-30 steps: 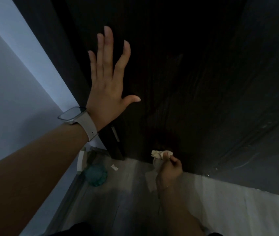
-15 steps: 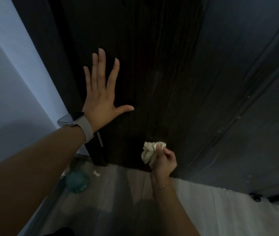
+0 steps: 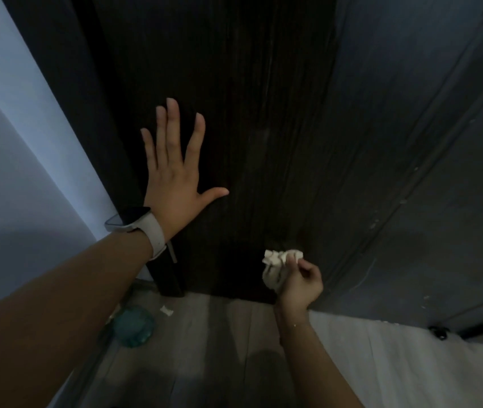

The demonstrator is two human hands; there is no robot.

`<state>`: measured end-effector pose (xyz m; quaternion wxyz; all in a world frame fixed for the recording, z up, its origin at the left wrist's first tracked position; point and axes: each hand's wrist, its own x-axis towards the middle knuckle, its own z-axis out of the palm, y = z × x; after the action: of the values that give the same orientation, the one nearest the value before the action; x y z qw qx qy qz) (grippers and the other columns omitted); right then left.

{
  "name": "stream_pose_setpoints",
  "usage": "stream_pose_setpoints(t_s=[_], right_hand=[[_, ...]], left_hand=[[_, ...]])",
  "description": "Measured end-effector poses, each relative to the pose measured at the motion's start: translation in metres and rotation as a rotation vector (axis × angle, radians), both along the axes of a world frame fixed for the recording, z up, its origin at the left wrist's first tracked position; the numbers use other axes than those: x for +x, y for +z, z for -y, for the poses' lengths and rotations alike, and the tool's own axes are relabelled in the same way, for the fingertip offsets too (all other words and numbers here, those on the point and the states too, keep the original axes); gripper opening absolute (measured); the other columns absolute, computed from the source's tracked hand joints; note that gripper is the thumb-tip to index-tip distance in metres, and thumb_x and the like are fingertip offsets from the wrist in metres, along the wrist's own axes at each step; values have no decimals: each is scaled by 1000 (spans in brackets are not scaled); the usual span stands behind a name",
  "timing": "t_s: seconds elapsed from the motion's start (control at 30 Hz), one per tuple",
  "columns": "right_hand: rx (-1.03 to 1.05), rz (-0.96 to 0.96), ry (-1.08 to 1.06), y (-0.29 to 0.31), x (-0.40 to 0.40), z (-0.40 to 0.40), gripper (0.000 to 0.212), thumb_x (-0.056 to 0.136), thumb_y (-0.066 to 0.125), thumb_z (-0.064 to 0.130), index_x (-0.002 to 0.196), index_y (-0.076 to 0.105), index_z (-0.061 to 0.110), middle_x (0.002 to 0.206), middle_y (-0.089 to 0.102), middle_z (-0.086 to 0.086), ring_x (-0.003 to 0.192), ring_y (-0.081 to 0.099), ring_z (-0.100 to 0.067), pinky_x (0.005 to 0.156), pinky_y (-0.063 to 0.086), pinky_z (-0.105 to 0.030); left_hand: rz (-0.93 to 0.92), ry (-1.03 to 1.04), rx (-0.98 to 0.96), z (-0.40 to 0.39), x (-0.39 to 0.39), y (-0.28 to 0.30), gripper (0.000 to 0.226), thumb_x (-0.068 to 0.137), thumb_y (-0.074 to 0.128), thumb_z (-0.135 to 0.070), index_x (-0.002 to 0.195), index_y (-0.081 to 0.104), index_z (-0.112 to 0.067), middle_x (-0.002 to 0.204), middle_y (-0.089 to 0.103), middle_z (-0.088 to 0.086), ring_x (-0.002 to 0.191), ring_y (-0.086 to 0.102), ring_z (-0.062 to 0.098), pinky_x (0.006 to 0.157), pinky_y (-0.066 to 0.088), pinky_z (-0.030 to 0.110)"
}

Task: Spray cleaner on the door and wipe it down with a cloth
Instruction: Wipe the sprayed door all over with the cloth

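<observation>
Fingers of right hand (image 3: 299, 282) grip crumpled cloth (image 3: 277, 265); left hand (image 3: 175, 175) flat on door (image 3: 249, 113).

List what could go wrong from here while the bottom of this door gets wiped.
1. The cloth is a small wad in the right hand, so the low door may get patchy coverage.
2. The left hand lies flat on the door and may leave prints.
3. The teal object on the floor could be kicked.

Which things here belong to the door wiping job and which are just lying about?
Part of the job:
dark door
crumpled cloth, gripped by the right hand
left hand, flat on the door

Lying about:
teal glass object on the floor
small white scrap
white sheet
</observation>
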<state>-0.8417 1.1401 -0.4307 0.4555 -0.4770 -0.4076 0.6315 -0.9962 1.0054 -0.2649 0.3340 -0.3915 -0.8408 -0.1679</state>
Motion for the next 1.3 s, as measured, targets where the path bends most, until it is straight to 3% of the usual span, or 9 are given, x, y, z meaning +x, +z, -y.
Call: stream_pose_setpoints(t_s=[0.13, 0.27, 0.33, 0.53, 0.63, 0.77, 1.03, 1.17, 1.3], right_hand=[[258, -164, -12, 85, 0, -9, 16, 84, 73, 4, 78, 62, 14, 77, 63, -3, 74, 59, -9, 74, 52, -25], [253, -246, -17, 112, 1, -18, 17, 84, 73, 5, 77, 62, 16, 78, 65, -3, 76, 62, -9, 76, 54, -25], [252, -214, -24, 97, 2, -16, 17, 83, 74, 4, 77, 62, 15, 79, 66, -4, 77, 62, -11, 77, 54, -25], [49, -17, -33, 8, 11, -24, 16, 83, 74, 4, 76, 60, 9, 75, 64, -8, 72, 59, -15, 74, 51, -32], [-79, 41, -17, -30, 19, -30, 19, 84, 71, -2, 75, 56, 7, 70, 59, -5, 70, 56, -15, 71, 48, -28], [-136, 84, 29, -46, 27, -37, 18, 85, 69, -4, 78, 55, 5, 70, 58, -4, 67, 55, -12, 73, 45, -28], [165, -27, -117, 44, 38, -55, 13, 81, 77, 8, 81, 64, 5, 77, 66, -7, 75, 61, -15, 76, 52, -35], [356, -84, -80, 108, 43, -64, 13, 80, 79, 12, 80, 66, 11, 79, 68, -2, 75, 62, -8, 74, 53, -25], [315, -92, -55, 93, 37, -60, 13, 80, 79, 15, 80, 66, 11, 85, 71, -10, 80, 65, -14, 78, 55, -30]], left_hand=[[29, 15, 31, -1, 9, 3, 119, 72, 76, -59, 154, 3, -12, 156, -3, 33, 146, -6, 45, 117, -5, 57], [-69, -84, -46, -8, 22, 3, 121, 74, 79, -45, 155, -10, -28, 158, -5, 18, 147, -16, 29, 118, -11, 53], [-120, -187, -140, -20, 33, 4, 121, 75, 79, -41, 154, -13, -33, 159, -4, 13, 147, -18, 26, 118, -13, 51], [-111, -356, -222, -69, 61, 11, 109, 74, 78, -42, 154, 4, -30, 160, -6, 9, 146, -19, 24, 117, -13, 53], [-86, -311, -248, -86, 62, 9, 117, 70, 77, -54, 154, -1, -31, 160, -12, 6, 143, -29, 22, 111, -17, 58], [-124, -210, -260, -94, 60, 2, 122, 71, 74, -58, 152, -14, -34, 156, -24, 5, 139, -39, 22, 109, -25, 52], [-173, -157, -238, -97, 61, 0, 125, 70, 76, -55, 153, -15, -34, 157, -20, 5, 141, -36, 25, 110, -28, 51], [-174, -168, -227, -97, 60, 1, 125, 68, 78, -54, 154, -11, -33, 157, -20, 4, 141, -36, 24, 110, -27, 50], [-174, -150, -232, -97, 61, 3, 127, 68, 78, -55, 152, -15, -35, 156, -20, 3, 141, -37, 23, 110, -28, 50]])
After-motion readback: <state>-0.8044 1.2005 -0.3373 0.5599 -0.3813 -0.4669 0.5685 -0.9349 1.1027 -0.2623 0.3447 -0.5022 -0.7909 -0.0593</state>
